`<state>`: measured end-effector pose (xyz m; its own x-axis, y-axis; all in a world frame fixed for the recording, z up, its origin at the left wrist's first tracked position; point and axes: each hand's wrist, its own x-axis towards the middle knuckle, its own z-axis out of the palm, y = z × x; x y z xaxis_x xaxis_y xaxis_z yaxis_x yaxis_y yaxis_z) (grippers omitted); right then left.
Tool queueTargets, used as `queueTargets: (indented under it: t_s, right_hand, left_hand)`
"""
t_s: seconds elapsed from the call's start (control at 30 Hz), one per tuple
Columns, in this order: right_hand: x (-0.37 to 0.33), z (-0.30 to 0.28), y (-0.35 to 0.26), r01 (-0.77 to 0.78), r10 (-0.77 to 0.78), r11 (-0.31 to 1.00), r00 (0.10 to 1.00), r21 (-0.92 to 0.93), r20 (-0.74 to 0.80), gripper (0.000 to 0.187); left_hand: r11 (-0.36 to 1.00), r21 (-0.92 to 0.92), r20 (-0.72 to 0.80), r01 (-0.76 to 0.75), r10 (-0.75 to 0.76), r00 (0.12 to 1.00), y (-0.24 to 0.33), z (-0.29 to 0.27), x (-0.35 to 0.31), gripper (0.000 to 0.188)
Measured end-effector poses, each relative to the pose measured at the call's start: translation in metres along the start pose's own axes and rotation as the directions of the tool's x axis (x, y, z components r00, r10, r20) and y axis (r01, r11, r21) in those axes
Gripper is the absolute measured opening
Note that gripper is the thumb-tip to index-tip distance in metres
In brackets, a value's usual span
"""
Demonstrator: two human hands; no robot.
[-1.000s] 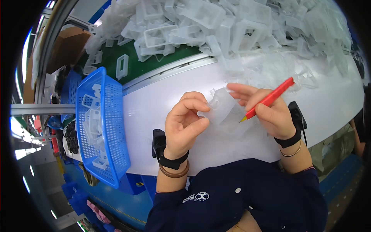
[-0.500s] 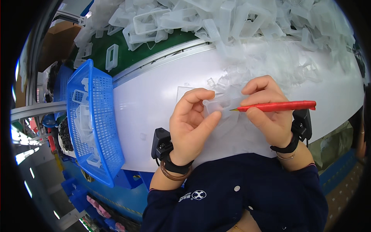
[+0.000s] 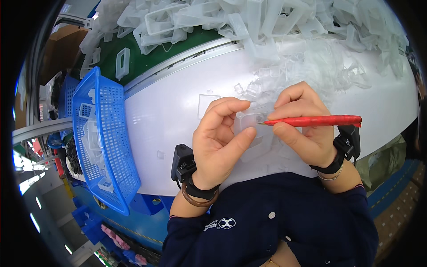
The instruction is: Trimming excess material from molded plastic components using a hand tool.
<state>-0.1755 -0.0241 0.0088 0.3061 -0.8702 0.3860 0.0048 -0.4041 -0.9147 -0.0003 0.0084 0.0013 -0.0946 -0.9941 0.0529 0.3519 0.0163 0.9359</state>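
Plastic part (image 3: 245,121) sat pinched in left hand (image 3: 218,144), right hand (image 3: 308,129) closed round red tool (image 3: 322,120); basket (image 3: 114,129) at left edge of desk (image 3: 162,111) held several, heap (image 3: 255,22) along far edge many more.

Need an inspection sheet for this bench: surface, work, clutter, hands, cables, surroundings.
Surface: white tabletop, loose clear scraps on it.
Work: translucent plastic piece; red pointed tool, tip at the piece, contact unclear.
Clutter: translucent plastic parts heaped beyond the tabletop, partly over a green surface.
Hands: left hand pinches the piece; right hand grips the tool pen-style.
Cables: possible short lead beside the left-wrist device.
Surroundings: blue basket at left, holding plastic parts.
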Motion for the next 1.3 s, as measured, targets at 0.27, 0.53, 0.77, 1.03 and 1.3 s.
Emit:
queueTargets:
  t_s: [0.27,0.53,0.77,1.03,1.3]
  right_hand:
    - [0.000,0.002,-0.001,-0.022,0.022,0.998,1.000,-0.052,0.002,0.010]
    - [0.004,0.009,0.005,0.259,-0.251,0.867,0.965,-0.425,0.075,0.016]
    - [0.001,0.000,0.006,0.396,-0.421,0.743,0.903,-0.540,0.083,0.019]
    - [0.008,-0.019,-0.002,0.204,-0.332,0.888,0.904,-0.413,-0.269,0.015]
    - [0.005,0.000,-0.012,-0.237,0.354,0.836,0.922,0.496,-0.157,0.011]
  left_hand:
    - [0.995,0.065,0.025,-0.076,0.074,0.997,-0.002,-0.001,0.002,0.039]
    - [0.951,0.252,0.034,-0.177,0.174,0.984,-0.005,0.001,0.003,0.037]
    - [0.941,0.315,0.046,-0.122,0.114,0.992,-0.003,-0.002,0.005,0.037]
    - [0.911,0.410,0.169,-0.043,-0.029,0.985,0.005,0.002,0.003,0.035]
    - [0.527,0.784,0.183,-0.329,0.310,0.933,0.005,0.008,0.008,0.035]
